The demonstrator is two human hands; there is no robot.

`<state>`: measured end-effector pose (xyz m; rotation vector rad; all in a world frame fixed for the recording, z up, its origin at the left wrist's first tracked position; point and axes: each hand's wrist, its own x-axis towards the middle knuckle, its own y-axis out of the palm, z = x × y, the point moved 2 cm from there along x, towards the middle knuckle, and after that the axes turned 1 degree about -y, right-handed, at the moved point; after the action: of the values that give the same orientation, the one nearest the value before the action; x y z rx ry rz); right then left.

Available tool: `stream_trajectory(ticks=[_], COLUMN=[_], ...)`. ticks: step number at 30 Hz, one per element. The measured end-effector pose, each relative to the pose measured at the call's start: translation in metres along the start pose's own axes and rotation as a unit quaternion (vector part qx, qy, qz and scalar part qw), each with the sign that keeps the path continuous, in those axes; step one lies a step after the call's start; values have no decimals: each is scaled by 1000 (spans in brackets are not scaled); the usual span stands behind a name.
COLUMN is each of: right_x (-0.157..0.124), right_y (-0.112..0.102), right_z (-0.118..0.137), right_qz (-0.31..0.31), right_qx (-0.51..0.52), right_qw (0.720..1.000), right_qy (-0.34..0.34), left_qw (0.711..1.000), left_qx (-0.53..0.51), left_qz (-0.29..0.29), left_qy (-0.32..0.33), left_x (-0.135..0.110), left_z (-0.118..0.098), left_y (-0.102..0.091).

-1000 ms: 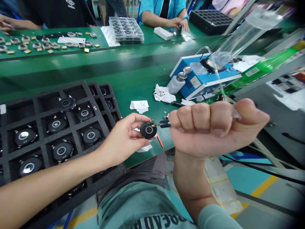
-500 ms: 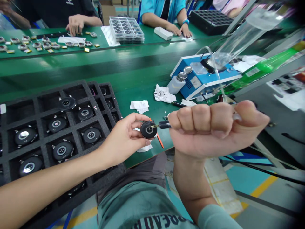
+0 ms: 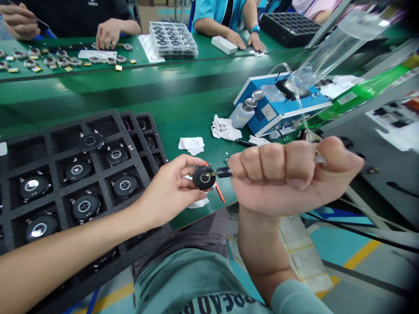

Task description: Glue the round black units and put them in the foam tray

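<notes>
My left hand [image 3: 173,188] is closed around a round black smartwatch body [image 3: 203,179], gripping it by its edge over the front of the bench. The watch's back, with a ringed sensor in the middle, faces up towards me. My right hand [image 3: 294,174] is a fist wrapped around a dark dispensing syringe [image 3: 224,172]; most of its barrel is hidden in the fingers. Its thin brass-coloured tip lies over the watch back near the sensor ring; whether it touches cannot be made out. A clear tube [image 3: 305,122] runs down to the thumb side of the fist.
A black foam tray [image 3: 62,174] of watch bodies lies at left. A blue machine [image 3: 278,100], a pump bottle [image 3: 242,114], and crumpled tissue [image 3: 225,128] are behind my right hand. An orange stick [image 3: 220,194] lies beneath the watch. Co-workers' hands [image 3: 109,34] rest across the bench.
My right fist has shifted slightly left, with the syringe tip still over the watch. My left hand is almost unchanged. Across the bench, a co-worker's hand at far left has come further into view.
</notes>
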<state>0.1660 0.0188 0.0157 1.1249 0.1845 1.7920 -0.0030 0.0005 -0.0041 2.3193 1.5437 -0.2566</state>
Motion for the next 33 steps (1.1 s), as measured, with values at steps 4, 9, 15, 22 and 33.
stream_trajectory(ticks=[4,9,15,22,33], right_x=[-3,-6,-6,-6,-10], right_y=[4,11,7,4,-3], right_z=[3,6,5,4,5], right_qz=[-21,-76,-59,-14,-11], right_qx=[-4,-16,-5,-2,6], right_qw=[1000,996,997,1000,1000], right_qy=[20,42,43,23,23], left_qw=[1000,1000,1000,1000,1000], left_qx=[-1,-1,1,2,3], left_qz=[1,-2,-6,-9,-8], left_qy=[0,0,-7,-4,-1], left_x=[0,-1,0,0,0], left_z=[0,0,-2,-1,0], left_y=[0,0,2,2,1])
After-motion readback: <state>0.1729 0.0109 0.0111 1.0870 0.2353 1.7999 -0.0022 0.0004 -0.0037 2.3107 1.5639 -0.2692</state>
